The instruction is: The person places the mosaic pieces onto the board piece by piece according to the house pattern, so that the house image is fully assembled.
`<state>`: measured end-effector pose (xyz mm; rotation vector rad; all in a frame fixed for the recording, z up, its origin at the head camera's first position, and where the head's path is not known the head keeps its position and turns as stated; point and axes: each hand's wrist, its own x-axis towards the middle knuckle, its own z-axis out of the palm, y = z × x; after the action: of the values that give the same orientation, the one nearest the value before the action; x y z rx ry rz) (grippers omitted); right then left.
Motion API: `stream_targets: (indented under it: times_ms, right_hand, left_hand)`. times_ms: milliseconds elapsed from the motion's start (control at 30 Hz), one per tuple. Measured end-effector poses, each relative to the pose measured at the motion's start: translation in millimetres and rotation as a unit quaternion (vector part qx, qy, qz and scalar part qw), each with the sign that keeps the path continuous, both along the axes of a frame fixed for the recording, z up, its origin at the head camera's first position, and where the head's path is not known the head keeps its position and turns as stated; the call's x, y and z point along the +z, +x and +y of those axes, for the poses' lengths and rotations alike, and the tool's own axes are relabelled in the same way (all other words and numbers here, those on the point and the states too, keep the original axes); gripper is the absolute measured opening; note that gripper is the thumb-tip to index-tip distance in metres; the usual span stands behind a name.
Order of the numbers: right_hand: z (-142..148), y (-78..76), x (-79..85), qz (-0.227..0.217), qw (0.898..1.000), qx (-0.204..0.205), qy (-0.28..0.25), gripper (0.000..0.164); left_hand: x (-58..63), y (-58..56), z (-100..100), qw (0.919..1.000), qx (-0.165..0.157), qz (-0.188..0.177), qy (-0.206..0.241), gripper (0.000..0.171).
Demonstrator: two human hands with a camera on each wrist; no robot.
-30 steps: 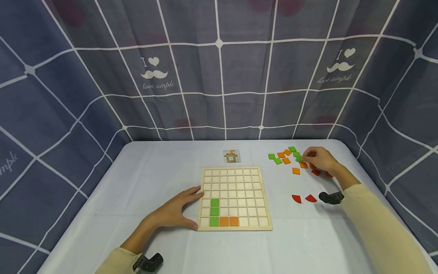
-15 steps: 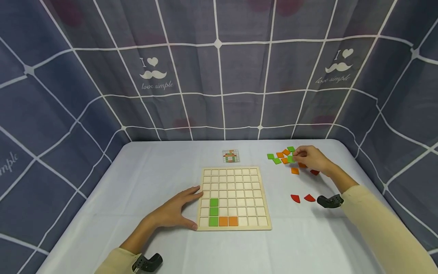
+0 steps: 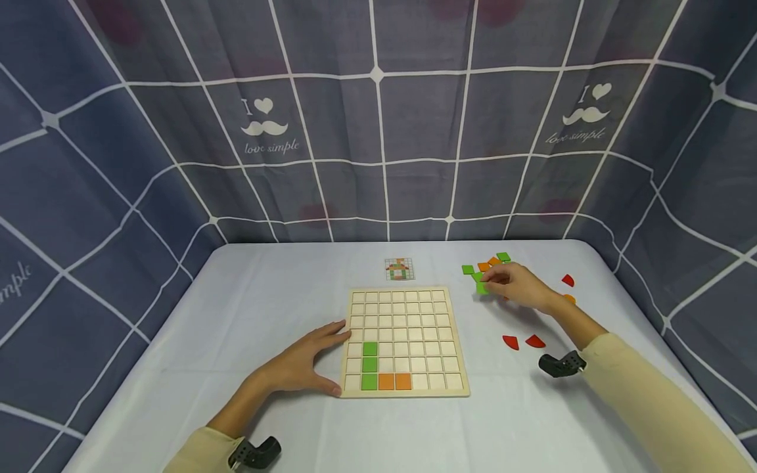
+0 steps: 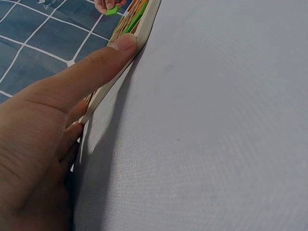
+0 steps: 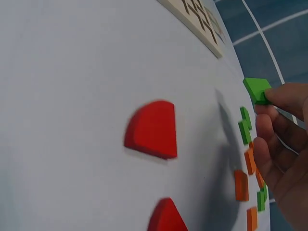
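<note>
Pinches green tile in right hand, rests straight-fingered left hand against gridded board, shows "I" and "love simple" twice on curtain.

Cream sleeves, black wrist cameras

A green tile, apparently tilted, is held up right of the flat, pale gridded board.
</note>
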<state>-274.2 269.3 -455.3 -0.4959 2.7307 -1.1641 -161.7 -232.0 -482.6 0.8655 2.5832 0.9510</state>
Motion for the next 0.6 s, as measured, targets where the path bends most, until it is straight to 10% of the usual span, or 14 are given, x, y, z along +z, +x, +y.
stream_targets:
  times_ms: [600]
  right_hand:
    - [-46.1,34.1,7.9,0.001,0.992,0.123,-0.022,0.011]
  left_hand:
    - [-1.7,-1.3,-0.8,1.0000,0.002,0.001,-0.002,0.111]
